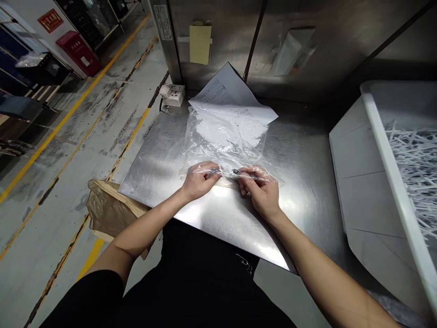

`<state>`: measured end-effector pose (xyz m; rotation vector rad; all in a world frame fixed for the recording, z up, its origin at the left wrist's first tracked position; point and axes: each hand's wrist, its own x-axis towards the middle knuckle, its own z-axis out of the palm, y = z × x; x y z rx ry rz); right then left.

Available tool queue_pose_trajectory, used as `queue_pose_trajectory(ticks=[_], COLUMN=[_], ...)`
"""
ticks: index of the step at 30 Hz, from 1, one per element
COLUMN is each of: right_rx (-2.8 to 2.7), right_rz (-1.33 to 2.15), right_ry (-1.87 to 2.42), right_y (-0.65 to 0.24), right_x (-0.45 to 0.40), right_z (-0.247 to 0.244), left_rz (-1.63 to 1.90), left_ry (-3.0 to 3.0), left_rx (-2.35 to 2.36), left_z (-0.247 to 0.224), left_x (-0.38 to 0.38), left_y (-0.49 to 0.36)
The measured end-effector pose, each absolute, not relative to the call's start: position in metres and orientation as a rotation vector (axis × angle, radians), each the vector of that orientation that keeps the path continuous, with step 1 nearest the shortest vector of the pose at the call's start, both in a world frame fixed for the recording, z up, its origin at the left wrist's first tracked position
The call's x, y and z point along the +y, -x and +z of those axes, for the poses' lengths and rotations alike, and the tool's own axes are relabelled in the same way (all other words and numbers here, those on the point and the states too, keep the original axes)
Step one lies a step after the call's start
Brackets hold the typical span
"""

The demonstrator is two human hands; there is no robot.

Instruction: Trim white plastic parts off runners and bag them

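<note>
Clear plastic bag (pixel 225 148) is flat on the metal surface (pixel 303 150), right in front of the person. White contents (pixel 218 130), pieces too fine to identify, sit in its far half.

Orientation: near edge runs left to right, roughly level across the body. Filled end points away, toward the metal wall (pixel 225 27). Outline is close to square, so can't call a clear long axis.

Grip: left hand (pixel 201 180) pinches the near edge left of middle, right hand (pixel 262 186) pinches it right of middle, short gap between. Small dark bit (pixel 236 171) at the right fingertips, can't tell what it is. Fingers hide parts of that edge.

Around it: printed paper (pixel 235 89) overlaps the far end, can't tell which is on top. Power socket (pixel 175 94) is at the far left corner, plug in. Yellow note (pixel 200 44) on the wall. White bin (pixel 368 182) full of white sticks (pixel 416 168) blocks the right side. Brown bag (pixel 112 207) is off the left edge, partly behind the left forearm.
</note>
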<state>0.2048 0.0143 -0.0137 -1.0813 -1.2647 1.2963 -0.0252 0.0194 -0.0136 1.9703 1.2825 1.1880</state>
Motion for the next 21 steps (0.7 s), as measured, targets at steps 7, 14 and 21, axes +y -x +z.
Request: queue_pose_trajectory(ticks=[7, 14, 21], right_rx=[-1.245, -1.431, -1.534], right_rz=[1.251, 1.119, 1.036], right_ry=[1.072, 1.141, 1.170], right_y=[-0.203, -0.205, -0.207], right_x=[0.016, 0.012, 0.010], right_z=[-0.012, -0.014, -0.012], left_rz=[1.218, 1.113, 1.131], left_ry=[-2.023, -2.146, -2.209], left_rx=[1.093, 1.080, 1.071], left_z=[-0.008, -0.017, -0.020], left_x=[0.018, 0.017, 0.017], left_y=[0.021, 0.021, 0.022])
